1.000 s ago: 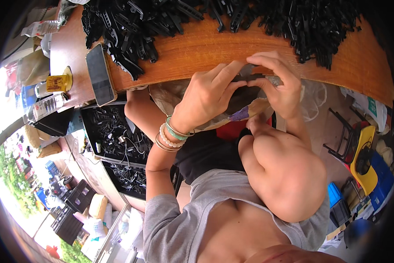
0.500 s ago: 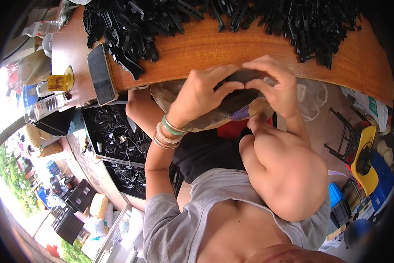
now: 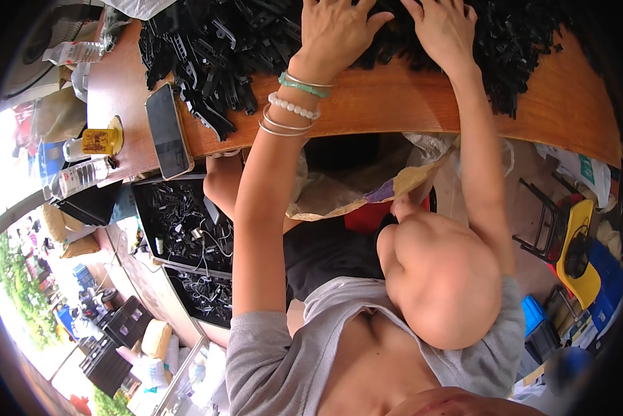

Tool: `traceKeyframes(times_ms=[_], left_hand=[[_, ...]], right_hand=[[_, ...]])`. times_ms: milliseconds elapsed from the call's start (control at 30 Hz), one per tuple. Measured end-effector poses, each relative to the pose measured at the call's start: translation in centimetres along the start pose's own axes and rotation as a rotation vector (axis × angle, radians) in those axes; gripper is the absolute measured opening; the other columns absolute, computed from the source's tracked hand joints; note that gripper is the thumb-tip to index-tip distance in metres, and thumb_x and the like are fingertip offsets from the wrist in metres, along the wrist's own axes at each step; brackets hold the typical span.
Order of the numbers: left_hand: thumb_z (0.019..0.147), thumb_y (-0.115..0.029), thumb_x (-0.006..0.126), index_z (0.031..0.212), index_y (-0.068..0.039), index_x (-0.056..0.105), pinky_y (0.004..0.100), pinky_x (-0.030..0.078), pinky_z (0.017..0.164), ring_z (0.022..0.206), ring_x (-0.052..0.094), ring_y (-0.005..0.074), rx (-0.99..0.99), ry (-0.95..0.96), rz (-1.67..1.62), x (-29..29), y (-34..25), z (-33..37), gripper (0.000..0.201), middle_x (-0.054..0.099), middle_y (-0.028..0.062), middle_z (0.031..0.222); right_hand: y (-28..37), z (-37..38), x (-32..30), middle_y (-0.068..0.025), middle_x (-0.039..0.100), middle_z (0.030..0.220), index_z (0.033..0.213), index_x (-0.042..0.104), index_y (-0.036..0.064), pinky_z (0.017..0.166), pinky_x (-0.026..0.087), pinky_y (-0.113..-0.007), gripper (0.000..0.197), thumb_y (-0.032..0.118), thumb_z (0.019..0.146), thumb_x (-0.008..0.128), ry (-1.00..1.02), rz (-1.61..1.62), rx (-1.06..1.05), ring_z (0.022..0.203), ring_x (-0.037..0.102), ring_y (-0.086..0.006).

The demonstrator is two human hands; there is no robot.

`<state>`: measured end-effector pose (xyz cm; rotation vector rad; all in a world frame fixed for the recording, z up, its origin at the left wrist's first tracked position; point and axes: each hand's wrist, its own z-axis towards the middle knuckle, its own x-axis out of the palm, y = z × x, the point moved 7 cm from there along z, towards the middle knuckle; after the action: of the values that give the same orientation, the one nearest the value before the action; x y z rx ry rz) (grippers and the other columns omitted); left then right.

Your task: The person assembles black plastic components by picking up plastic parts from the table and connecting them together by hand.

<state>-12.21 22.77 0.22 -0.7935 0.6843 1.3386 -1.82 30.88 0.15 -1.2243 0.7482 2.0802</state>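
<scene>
A wide heap of long, slim black plastic parts point(image 3: 211, 59) covers the far side of the wooden table. My left hand point(image 3: 334, 35), with bracelets at its wrist, is stretched over the middle of the heap, thumb out and fingers apart. Beside it, my right hand point(image 3: 442, 33) reaches to the same heap with its fingers spread. The upper frame edge cuts off some fingertips. I see nothing gripped in either hand. Below the table edge, between my forearms, a brown paper-and-plastic sack point(image 3: 339, 197) hangs with its mouth open.
A phone point(image 3: 167, 132) and a yellow container point(image 3: 100, 141) lie on the wooden table point(image 3: 277, 114) at left. Black trays point(image 3: 186, 222) full of small parts and cables stand below left. My raised knee point(image 3: 443, 277) is near the sack. A yellow stool point(image 3: 581, 256) stands at right.
Both hands have moved forward from above the sack, near the table edge, to the heap of black parts. Their fingers were bent toward each other and are now spread.
</scene>
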Motion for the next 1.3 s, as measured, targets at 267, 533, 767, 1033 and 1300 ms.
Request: traceKeyframes(times_ms=[267,533,767,1033,1300], left_hand=[[0.084,-0.025,0.070,0.115,-0.008,0.063,0.0432,0.044,0.094,0.105,0.057,0.0356,0.120,-0.096,-0.163,-1.4,-0.5,-4.9,0.036,0.060,0.0165,0.116],[0.068,-0.023,0.079,0.088,-0.006,0.060,0.0393,0.042,0.076,0.086,0.051,0.0288,-0.021,-0.200,-0.285,-4.2,-1.9,-8.7,0.033,0.053,0.0092,0.092],[0.075,-0.015,0.074,0.086,-0.005,0.063,0.0381,0.040,0.076,0.085,0.053,0.0259,-0.178,-0.065,-0.140,-3.6,-2.5,-10.6,0.018,0.058,0.0054,0.087],[0.078,0.003,0.066,0.089,0.001,0.061,0.0373,0.046,0.079,0.088,0.060,0.0275,-0.207,-0.297,-0.265,-5.2,-2.1,-11.2,0.012,0.063,0.0110,0.100],[0.091,0.003,0.055,0.101,0.004,0.051,0.0246,0.053,0.061,0.071,0.067,0.0153,-0.799,-0.257,-1.039,-2.6,0.3,-12.7,0.011,0.065,0.0148,0.090]], right_hand=[[3.3,-3.6,-0.1,-0.0163,0.056,0.122,0.119,0.060,0.0039,0.103,0.033,-0.050,0.032,0.022,0.094,0.054,-0.025,0.156,-0.185,0.118,0.047,-0.0353],[2.4,-7.2,-3.2,-0.0014,0.062,0.101,0.107,0.068,0.0132,0.089,0.040,-0.039,0.021,0.014,0.086,0.066,-0.250,0.349,-0.396,0.098,0.057,-0.0221],[4.7,-8.6,-1.7,-0.0011,0.055,0.080,0.098,0.065,0.0110,0.075,0.038,-0.036,0.019,0.016,0.080,0.071,-0.059,0.207,-0.355,0.081,0.054,-0.0207],[2.7,-8.6,-2.9,-0.0030,0.064,0.091,0.095,0.064,0.0087,0.072,0.043,-0.035,0.021,0.008,0.077,0.075,-0.319,0.473,-0.224,0.083,0.059,-0.0219],[0.3,-9.2,-1.9,-0.0068,0.066,0.085,0.100,0.068,0.0022,0.058,0.045,-0.024,0.018,-0.003,0.082,0.068,-0.127,0.878,-0.033,0.066,0.059,-0.0141]])
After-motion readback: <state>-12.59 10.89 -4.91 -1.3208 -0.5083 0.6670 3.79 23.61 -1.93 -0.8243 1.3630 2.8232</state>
